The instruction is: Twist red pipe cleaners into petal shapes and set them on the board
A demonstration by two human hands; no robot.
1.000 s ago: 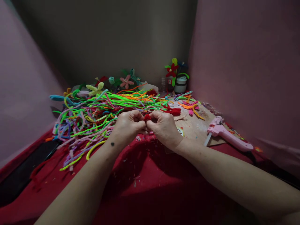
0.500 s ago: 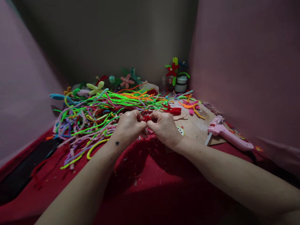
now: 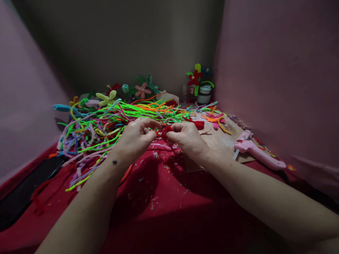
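Observation:
My left hand (image 3: 135, 138) and my right hand (image 3: 188, 140) meet above the red cloth, a small gap between their fingertips. Between them is a red pipe cleaner (image 3: 166, 131), bent into a small loop at my right fingertips. My right thumb and fingers pinch this loop. The left thumb and forefinger close on the other end of the same piece, where the fingers partly hide it. A red strand (image 3: 127, 173) shows beside my left wrist; whether it belongs to the held piece I cannot tell. Behind my hands lies a heap of coloured pipe cleaners (image 3: 127, 113).
A pink glue gun (image 3: 261, 153) rests at the right by a brown board (image 3: 219, 144). On that board is a pink and orange pipe-cleaner piece (image 3: 215, 120). Finished flowers (image 3: 143, 90) and a lidded jar (image 3: 204, 95) stand at the back. A dark flat object (image 3: 29, 190) lies left.
My hands have moved slightly apart, the left one leftward. The red pipe cleaner now shows as a loop at my right fingertips, and more of the cloth with scraps is visible below.

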